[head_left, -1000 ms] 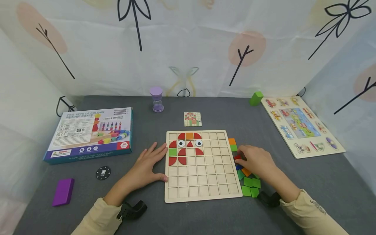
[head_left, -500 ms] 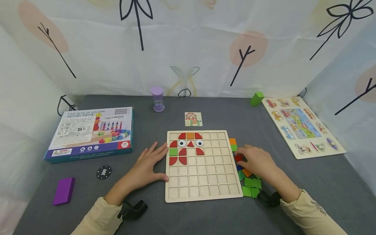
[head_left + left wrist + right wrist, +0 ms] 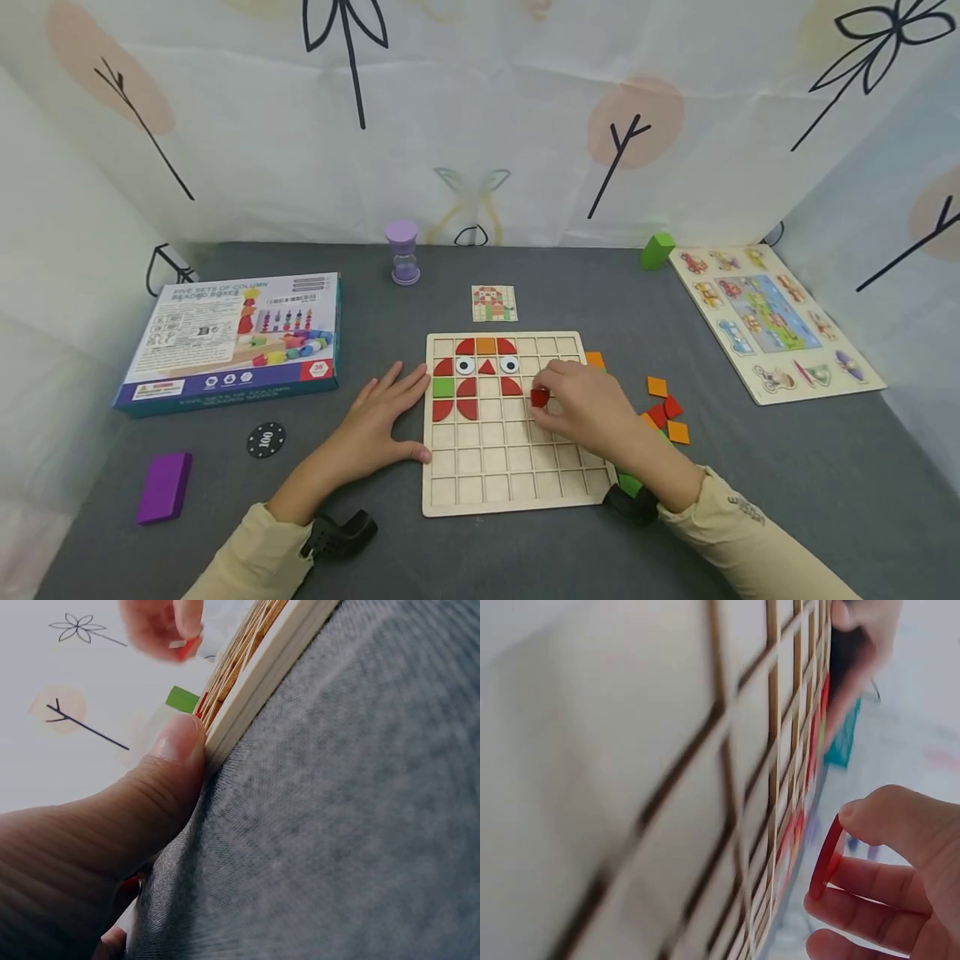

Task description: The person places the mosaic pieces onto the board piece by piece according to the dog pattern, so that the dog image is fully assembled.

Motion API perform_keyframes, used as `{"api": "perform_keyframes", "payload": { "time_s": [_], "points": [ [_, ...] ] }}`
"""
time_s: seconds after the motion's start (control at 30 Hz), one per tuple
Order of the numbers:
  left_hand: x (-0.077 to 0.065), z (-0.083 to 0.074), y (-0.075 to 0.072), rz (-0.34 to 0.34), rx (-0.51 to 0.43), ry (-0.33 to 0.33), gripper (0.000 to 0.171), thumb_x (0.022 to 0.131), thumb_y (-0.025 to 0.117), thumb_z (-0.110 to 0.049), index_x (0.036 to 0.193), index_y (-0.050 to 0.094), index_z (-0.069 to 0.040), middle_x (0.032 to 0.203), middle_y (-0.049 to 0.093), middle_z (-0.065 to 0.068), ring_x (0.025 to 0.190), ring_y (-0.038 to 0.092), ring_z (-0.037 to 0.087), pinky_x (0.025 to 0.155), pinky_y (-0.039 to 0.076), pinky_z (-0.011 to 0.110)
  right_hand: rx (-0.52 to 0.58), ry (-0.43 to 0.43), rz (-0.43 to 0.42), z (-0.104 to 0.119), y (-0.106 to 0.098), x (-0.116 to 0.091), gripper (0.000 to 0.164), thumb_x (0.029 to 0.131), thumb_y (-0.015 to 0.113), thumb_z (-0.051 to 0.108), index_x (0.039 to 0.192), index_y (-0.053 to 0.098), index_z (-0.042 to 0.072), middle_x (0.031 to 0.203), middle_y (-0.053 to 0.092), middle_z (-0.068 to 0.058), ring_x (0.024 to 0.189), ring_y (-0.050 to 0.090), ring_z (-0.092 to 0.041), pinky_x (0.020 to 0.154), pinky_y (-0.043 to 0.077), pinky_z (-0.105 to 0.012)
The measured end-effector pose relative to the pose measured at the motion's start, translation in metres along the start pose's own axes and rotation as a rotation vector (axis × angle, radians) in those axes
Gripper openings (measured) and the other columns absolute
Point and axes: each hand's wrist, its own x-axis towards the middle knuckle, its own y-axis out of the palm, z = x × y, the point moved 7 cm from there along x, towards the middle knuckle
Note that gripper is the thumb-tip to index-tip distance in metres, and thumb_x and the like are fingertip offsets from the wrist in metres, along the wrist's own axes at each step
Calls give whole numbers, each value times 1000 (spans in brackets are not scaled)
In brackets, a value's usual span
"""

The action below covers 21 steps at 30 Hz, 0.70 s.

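Note:
A wooden grid board (image 3: 517,483) lies mid-table, its upper left cells holding red quarter-round tiles (image 3: 467,408), an orange tile (image 3: 485,347), a green tile (image 3: 442,387) and two eye tiles (image 3: 509,365). My left hand (image 3: 382,421) rests at the board's left edge, fingers spread; in the left wrist view the thumb (image 3: 176,746) touches the rim. Over the board's right half, my right hand (image 3: 588,408) pinches a red tile (image 3: 827,855) between thumb and fingers, held on edge in the right wrist view. Behind the board lies a small picture card (image 3: 493,303).
Loose orange tiles (image 3: 678,432), red tiles (image 3: 672,407) and green ones lie right of the board, partly under my right forearm. A puzzle board (image 3: 847,383), green block (image 3: 657,251), purple sand timer (image 3: 402,254), game box (image 3: 232,342), black chip (image 3: 266,440) and purple block (image 3: 163,488) surround it.
My right hand has moved left from the loose tile pile to over the board, bringing a red tile with it. The left hand has stayed at the board's edge.

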Motion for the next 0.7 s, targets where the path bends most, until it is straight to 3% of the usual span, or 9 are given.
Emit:
{"api": "perform_keyframes", "payload": {
  "time_s": [0.13,0.3,0.7],
  "points": [
    [2,-1,0,8,-6,3,98,62,71,-53,141,25,-17,147,20,-1,136,5,29,104,3,55,-63,-45,51,21,12,16,14,74,66,31,79,63,18,71,53,8,59,44,-6,52,38,-20],
    [4,-2,-1,8,7,2,99,62,71,-52,142,24,-18,148,19,-3,136,4,27,105,2,53,-128,2,114,23,19,20,14,73,69,29,79,63,18,69,51,7,58,44,-8,51,37,-23],
    [-1,2,2,4,-2,-7,98,62,70,-54,141,26,-16,147,20,-1,136,5,29,104,3,55,-97,-40,129,27,20,21,10,73,71,20,82,66,23,71,52,8,59,45,-8,51,36,-22]
  ]
}}
